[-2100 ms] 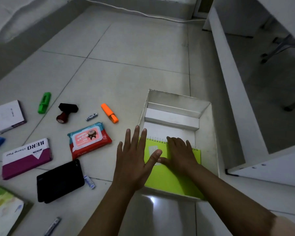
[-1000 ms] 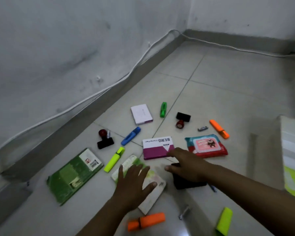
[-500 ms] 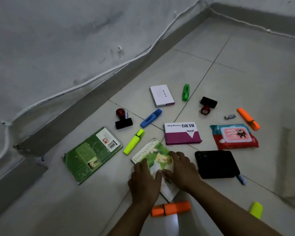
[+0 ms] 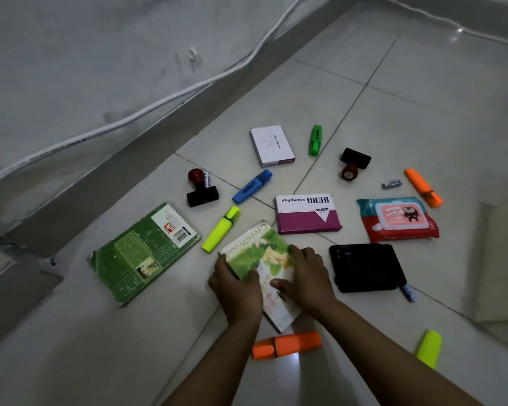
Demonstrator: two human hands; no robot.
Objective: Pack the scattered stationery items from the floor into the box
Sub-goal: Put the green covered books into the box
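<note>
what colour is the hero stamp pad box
The HERO stamp pad box is white on its upper half and magenta-purple below, with black lettering; the head view shows it.

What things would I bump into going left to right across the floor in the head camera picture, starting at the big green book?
big green book → yellow highlighter → HERO stamp pad box → black pouch → red wipes pack → orange highlighter

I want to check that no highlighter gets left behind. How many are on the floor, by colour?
Orange highlighter: 2
Yellow highlighter: 2
Green highlighter: 1
Blue highlighter: 1
Total: 6
</note>
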